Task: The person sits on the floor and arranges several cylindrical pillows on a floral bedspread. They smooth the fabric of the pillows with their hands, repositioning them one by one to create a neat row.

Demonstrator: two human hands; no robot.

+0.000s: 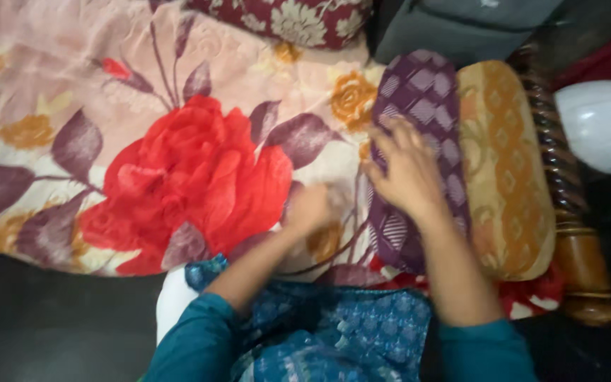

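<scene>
The right hand (408, 173) lies flat, fingers spread wide, on a purple checked pillow (419, 134) that runs from 12 to 6 o'clock along the right side of the bed. At the pillow's 3 o'clock, touching it, lies an orange-patterned bolster (507, 170), and beyond that a turned wooden bed rail (563, 191). The left hand (310, 209) sits at the right hand's 8 o'clock, curled on the floral blanket (93, 85) beside its big red rose (192, 173); blur hides whether it grips the cloth. A maroon flowered cushion (284, 20) rests at 12 o'clock.
</scene>
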